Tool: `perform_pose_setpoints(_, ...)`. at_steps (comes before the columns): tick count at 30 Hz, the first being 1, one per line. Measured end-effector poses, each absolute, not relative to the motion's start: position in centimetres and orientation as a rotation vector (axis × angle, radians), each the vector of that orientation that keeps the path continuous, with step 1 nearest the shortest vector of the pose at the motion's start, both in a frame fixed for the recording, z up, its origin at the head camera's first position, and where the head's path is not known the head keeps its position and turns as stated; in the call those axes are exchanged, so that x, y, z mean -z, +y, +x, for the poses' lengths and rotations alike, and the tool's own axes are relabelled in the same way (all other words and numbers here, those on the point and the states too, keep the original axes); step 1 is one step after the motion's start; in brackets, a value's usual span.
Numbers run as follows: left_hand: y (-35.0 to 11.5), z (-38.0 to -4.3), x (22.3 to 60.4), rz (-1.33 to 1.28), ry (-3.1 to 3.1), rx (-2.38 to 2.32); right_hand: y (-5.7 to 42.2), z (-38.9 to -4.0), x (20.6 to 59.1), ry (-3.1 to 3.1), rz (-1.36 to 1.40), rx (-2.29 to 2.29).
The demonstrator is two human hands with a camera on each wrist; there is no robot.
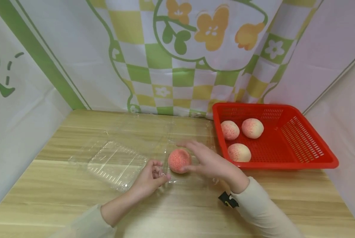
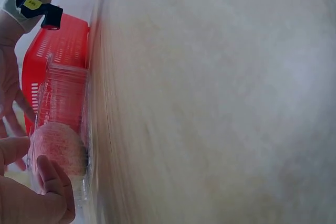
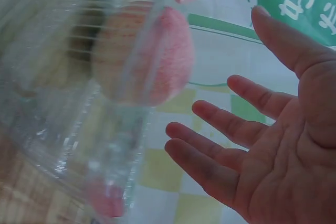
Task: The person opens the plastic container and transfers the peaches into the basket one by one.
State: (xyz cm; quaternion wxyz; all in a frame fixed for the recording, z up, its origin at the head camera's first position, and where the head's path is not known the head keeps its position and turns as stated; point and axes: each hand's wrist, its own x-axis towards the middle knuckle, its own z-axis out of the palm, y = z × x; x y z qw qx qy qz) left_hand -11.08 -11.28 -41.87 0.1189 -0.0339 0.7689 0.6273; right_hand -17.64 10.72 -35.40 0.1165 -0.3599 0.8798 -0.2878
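Note:
A clear plastic clamshell box lies opened out on the table, its two halves side by side. One pink peach sits in the right half, near the box's middle fold. At that fold my left hand pinches the box's edge between thumb and curled fingers. Over the right half, just beside the peach, hovers my right hand, its fingers spread and holding nothing. The right wrist view shows its bare palm, apart from the peach, which is seen through the box wall.
A red plastic basket stands right of the box, with several pale pink peaches in its left part. Behind the wooden table hangs a checked, flowered curtain. A small black device is at my right wrist.

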Motion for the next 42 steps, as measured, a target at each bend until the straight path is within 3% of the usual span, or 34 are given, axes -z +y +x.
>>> perform_pose_setpoints(20,-11.4,-11.1,42.1,-0.086,2.247,-1.833,9.2,-18.5,38.6,2.43,-0.938,0.79)
perform_pose_setpoints(42,-11.3,-10.9,42.0,-0.112,2.26,-1.824,8.9,-18.6,39.3,2.376,-0.92,0.891)
